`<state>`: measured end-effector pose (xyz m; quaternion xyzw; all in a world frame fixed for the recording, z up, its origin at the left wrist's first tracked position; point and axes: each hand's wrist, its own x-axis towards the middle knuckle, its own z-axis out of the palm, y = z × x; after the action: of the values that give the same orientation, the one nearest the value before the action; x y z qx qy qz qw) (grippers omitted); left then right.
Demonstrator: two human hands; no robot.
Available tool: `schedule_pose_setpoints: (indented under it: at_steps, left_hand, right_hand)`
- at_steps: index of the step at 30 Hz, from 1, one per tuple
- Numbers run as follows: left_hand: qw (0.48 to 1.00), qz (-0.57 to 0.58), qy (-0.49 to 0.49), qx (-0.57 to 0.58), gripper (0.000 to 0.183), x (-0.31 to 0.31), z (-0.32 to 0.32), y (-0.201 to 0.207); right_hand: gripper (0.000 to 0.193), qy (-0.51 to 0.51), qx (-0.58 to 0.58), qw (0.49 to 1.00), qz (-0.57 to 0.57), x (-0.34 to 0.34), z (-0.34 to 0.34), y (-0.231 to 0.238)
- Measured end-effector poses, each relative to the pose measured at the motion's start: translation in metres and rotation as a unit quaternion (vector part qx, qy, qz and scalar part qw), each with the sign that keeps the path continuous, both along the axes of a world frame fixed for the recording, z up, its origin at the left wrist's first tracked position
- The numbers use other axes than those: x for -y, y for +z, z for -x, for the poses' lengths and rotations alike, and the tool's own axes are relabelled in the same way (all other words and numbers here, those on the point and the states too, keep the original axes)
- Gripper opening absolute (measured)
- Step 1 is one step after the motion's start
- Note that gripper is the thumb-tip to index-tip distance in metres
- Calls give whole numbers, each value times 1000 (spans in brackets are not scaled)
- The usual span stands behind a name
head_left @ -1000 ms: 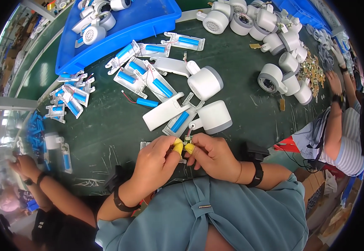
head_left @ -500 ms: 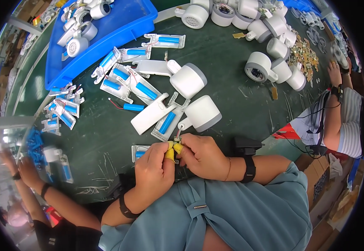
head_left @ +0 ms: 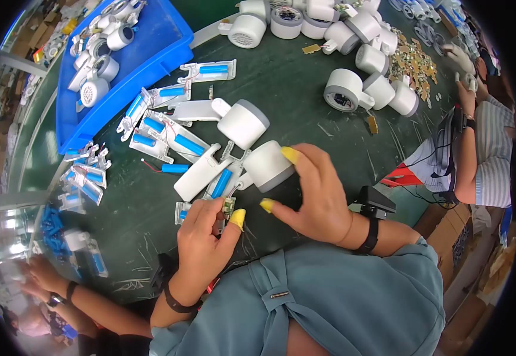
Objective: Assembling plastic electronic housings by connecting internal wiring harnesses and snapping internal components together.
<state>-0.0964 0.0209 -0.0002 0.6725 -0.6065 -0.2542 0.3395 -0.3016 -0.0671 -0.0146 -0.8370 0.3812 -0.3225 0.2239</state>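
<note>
My left hand (head_left: 201, 240) pinches a small green circuit board (head_left: 229, 206) between thumb and fingers. Thin wires run from the board towards a white, grey-rimmed fan head (head_left: 267, 163) just beyond it. My right hand (head_left: 323, 204) is spread, its index fingertip at the right side of that fan head and its thumb apart from it. Yellow finger covers sit on both thumbs and the right index finger. Near the left hand lie a white handle shell (head_left: 201, 175) and an open handle half with a blue battery cell (head_left: 221, 183). Another fan head (head_left: 243, 124) rests farther back.
Several battery-filled handle halves (head_left: 189, 143) lie left of centre. A blue bin (head_left: 172, 53) of fan parts stands far left. More fan heads (head_left: 344, 89) and a pile of small boards (head_left: 415, 62) sit far right. Co-workers' hands (head_left: 465, 89) show at both sides.
My right hand has let go of the board, opened and moved right to the fan head. My left hand keeps the board, now slightly farther left. The whole view has shifted.
</note>
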Motion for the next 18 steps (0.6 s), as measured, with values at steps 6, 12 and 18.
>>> schedule_pose_setpoints:
  at_steps: [6,12,18]
  left_hand:
    - [999,25,-8,-41,33,3,0,-4]
    - [997,33,-21,-66,31,2,-8,-10]
    - [1000,13,-14,-12,31,2,-2,-4]
  right_hand:
    - [78,-19,-15,999,-23,6,-11,-10]
    - [76,-28,-2,999,-22,4,-13,-10]
    - [74,-36,-22,998,-52,6,-13,-3]
